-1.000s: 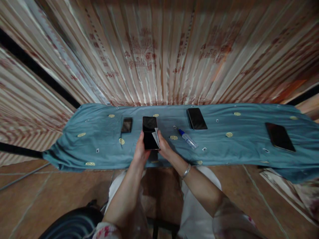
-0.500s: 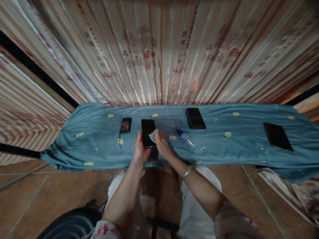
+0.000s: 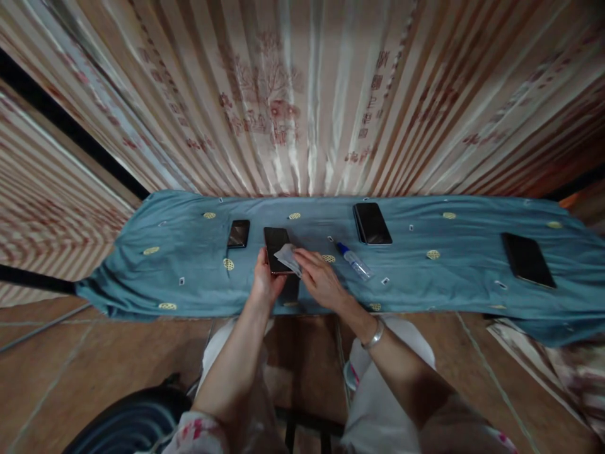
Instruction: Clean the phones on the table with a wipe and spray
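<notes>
My left hand [image 3: 265,282] grips a black phone [image 3: 275,246] by its lower edge, screen up, just above the blue cloth. My right hand [image 3: 320,279] presses a small white wipe [image 3: 287,257] against the phone's screen from the right. A silver bangle sits on my right wrist. A small clear bottle with a blue cap [image 3: 354,261] lies on its side just right of my right hand.
A long table under a blue patterned cloth [image 3: 189,271] spans the view. On it lie a small dark phone [image 3: 239,233] at the left, a black phone [image 3: 372,222] at mid-right and another [image 3: 528,260] far right. A striped curtain hangs behind. Tiled floor lies below.
The white wipe moved from the phone's right edge onto its screen. My right hand has turned flatter over it, and the phone has lowered slightly toward the cloth.
</notes>
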Tool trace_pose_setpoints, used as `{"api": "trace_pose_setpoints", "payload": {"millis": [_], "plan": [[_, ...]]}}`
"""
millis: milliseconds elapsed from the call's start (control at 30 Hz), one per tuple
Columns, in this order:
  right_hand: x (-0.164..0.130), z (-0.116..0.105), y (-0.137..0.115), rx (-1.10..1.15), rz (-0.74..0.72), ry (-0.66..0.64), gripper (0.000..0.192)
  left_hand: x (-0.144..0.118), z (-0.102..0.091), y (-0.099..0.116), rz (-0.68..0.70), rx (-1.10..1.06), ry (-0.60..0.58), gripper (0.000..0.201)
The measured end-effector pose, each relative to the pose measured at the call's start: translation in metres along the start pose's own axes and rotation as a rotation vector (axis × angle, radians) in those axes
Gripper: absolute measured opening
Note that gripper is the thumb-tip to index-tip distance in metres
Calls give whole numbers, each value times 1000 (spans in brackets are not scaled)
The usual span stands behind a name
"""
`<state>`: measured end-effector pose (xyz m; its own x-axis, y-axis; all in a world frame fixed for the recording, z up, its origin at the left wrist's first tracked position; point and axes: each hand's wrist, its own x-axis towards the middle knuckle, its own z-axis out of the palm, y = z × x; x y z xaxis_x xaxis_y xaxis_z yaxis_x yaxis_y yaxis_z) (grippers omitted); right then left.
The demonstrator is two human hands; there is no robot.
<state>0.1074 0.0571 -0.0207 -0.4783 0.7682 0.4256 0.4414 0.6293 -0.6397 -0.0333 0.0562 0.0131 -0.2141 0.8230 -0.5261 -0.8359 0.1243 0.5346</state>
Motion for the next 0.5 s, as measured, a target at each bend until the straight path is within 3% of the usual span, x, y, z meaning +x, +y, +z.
{"api": "trace_pose_setpoints", "payload": {"millis": [200, 500], "plan": [[-4, 0, 10, -56, -90, -39, 40, 0, 1, 0, -48, -57, -90, 42], [-6, -5, 14, -5, -113, -42, 30, -1, -1, 4, -97, -150, -85, 46]]}}
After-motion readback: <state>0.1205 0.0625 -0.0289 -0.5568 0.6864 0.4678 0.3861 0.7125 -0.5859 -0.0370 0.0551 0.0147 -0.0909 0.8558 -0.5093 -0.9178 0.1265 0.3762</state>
